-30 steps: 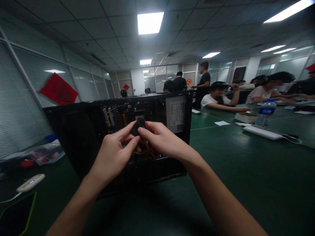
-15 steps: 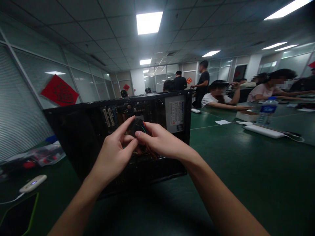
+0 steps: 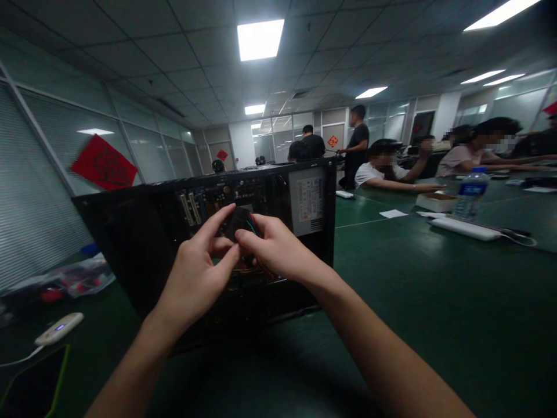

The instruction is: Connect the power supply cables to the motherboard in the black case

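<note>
An open black computer case point(image 3: 126, 232) stands on the green table, its inside facing me. Before its motherboard point(image 3: 256, 191) my two hands meet at a black power connector point(image 3: 238, 222) with coloured wires. My right hand point(image 3: 276, 244) grips it between thumb and fingers, the wires coming out on that side. The index finger and thumb of my left hand point(image 3: 202, 264) close around the connector's left side. Up in the case's right corner sits the silver power supply point(image 3: 310, 200) with a label. Yellow and reddish wires hang below my hands, partly covered by them.
Left lie a plastic bag point(image 3: 82, 276), a white device point(image 3: 60, 328) with a cable and a green-edged phone point(image 3: 35, 380). Right are a water bottle point(image 3: 472, 194), a small box point(image 3: 436, 201) and a white power strip point(image 3: 465, 229). Several people sit or stand beyond.
Both hands stay on the connector, which has turned slightly and shows more of its black face. The whole view has shifted a little.
</note>
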A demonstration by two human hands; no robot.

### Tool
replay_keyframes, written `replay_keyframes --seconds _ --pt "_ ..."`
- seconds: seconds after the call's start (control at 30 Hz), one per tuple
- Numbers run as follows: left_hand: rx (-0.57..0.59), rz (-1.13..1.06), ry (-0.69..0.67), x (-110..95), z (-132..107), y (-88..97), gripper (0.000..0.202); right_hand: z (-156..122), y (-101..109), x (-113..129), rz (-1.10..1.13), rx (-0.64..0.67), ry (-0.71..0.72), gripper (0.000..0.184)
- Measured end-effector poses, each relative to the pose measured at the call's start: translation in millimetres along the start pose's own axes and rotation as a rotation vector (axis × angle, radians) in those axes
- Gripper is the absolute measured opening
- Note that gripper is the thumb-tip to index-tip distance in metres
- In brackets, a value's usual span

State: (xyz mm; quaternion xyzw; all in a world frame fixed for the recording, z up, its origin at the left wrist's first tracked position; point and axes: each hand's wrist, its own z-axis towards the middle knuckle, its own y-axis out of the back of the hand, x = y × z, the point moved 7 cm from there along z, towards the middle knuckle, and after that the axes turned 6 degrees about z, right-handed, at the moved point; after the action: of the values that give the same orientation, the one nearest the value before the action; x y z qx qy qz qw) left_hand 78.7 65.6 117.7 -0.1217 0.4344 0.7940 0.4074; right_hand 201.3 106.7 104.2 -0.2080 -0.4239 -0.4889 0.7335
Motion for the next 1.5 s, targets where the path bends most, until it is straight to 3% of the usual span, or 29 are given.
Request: replay_keyframes --seconds 0.13,0.27,0.53,0.7,1.0,1.4,1.5 --pt "-0.012 -0.061 0.010 -2.1 2.0 1.2 0.068 2.2 8.4 1.4 0.061 -0.023 0.021 0.014" --pt "-0.005 -0.200 0.042 5.0 6.3 1.7 0.050 4.4 14.8 6.5 0.110 -0.027 0.063 0.018" --pt "-0.025 -0.346 0.108 20.5 11.9 4.3 0.043 -1.0 4.9 9.4 0.024 0.022 0.065 0.013" --pt "-0.018 -0.336 0.157 22.5 13.2 7.8 0.032 -3.3 0.3 9.7 -0.072 0.023 0.114 0.013" --pt "0.166 -0.212 0.191 32.7 16.0 15.1 0.032 -4.1 -5.7 11.4 -0.324 0.024 0.138 0.012" --pt "0.156 -0.188 0.186 30.9 17.9 16.2 0.029 -2.3 -8.2 1.6 -0.303 0.060 0.076 0.016" --pt "0.186 -0.161 0.182 33.0 17.4 16.0 0.029 -2.4 -1.0 -0.4 -0.355 0.075 0.041 0.028"
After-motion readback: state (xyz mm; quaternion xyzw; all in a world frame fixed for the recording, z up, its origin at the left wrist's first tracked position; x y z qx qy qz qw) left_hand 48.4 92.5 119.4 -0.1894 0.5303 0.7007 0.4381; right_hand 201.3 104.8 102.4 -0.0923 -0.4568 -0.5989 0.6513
